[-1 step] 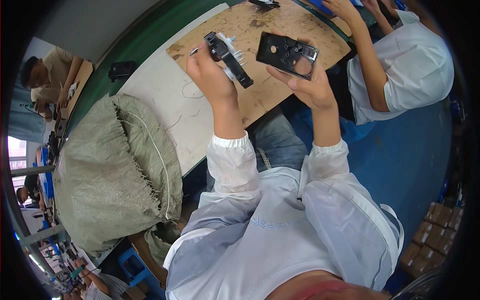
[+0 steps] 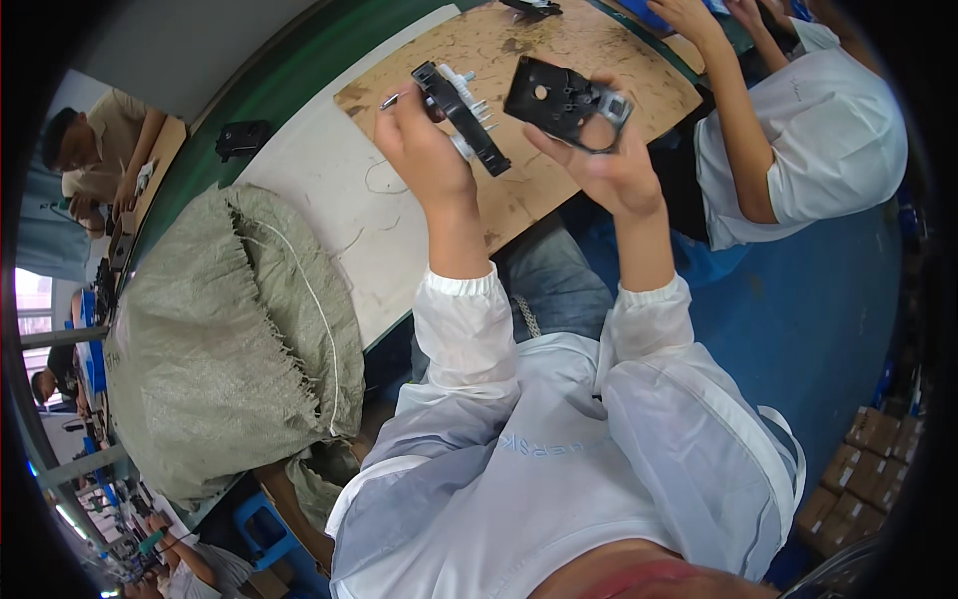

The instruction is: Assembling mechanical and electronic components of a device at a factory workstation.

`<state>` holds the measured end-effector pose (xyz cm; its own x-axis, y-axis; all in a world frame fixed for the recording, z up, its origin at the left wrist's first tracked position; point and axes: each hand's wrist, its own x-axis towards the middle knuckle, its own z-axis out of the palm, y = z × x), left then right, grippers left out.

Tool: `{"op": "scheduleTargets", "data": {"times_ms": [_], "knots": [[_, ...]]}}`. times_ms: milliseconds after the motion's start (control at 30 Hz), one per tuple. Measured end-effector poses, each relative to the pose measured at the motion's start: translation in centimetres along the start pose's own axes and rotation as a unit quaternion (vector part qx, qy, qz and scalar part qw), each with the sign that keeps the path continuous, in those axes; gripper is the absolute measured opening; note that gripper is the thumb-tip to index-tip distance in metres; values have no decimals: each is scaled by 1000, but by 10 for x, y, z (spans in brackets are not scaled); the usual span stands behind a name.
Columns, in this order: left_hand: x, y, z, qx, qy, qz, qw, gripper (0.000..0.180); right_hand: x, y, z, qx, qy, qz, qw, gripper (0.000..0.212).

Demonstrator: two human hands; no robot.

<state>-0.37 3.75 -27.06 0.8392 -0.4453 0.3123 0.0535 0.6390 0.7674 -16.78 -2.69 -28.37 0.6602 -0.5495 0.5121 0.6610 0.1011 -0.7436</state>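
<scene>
Black plastic on both sides: the left hand [image 2: 427, 150] curls firmly around one black-and-white mechanism [image 2: 465, 120], held tilted, a silver tip [image 2: 389, 102] poking out by the fingers. Across to the right hand [image 2: 624, 175], fingers partly spread, clasping one black shell [image 2: 551, 105] with a big round hole near its right end. Two pieces, apart, above the tan tabletop [image 2: 609, 50]. Elsewhere, one dark part [image 2: 532, 8] far off, one black part [image 2: 242, 141] on green, one woven sack [image 2: 210, 339] at left.
</scene>
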Motion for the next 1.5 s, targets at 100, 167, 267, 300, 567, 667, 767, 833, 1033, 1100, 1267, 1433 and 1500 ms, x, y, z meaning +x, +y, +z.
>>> {"op": "scheduleTargets", "data": {"times_ms": [100,167,267,300,567,667,767,833,1033,1100,1267,1433,1500], "knots": [[-11,12,5,-21,20,-5,1000,21,14,19,14,220,-93,-44,970,38],[-15,23,9,-1,38,11,999,23,24,28,32,176,-42,-55,982,27],[-14,24,5,61,32,44,997,25,26,37,34,41,24,-72,996,22],[-15,24,3,74,30,43,996,25,27,38,40,-4,16,-93,995,21],[-12,27,-5,71,34,50,996,25,31,40,55,-115,12,-108,987,19],[-12,26,-6,78,35,52,995,25,33,40,58,-134,7,-118,984,20],[-11,25,-8,75,35,41,996,25,34,43,51,-149,-11,-116,982,21],[-13,29,-6,86,31,38,995,25,33,42,49,-155,-9,-110,982,22],[-16,28,-6,125,40,24,991,26,34,39,65,-155,22,-87,984,22],[-14,25,-9,115,38,30,992,27,33,39,62,-155,15,-71,985,21],[-18,28,-9,113,23,-33,993,26,31,43,57,-194,-24,-108,975,20],[-17,23,-15,160,20,23,987,23,32,48,57,-129,-23,-74,989,20],[-19,26,-12,69,30,-59,995,24,31,48,57,-141,-28,-80,986,21]]}}
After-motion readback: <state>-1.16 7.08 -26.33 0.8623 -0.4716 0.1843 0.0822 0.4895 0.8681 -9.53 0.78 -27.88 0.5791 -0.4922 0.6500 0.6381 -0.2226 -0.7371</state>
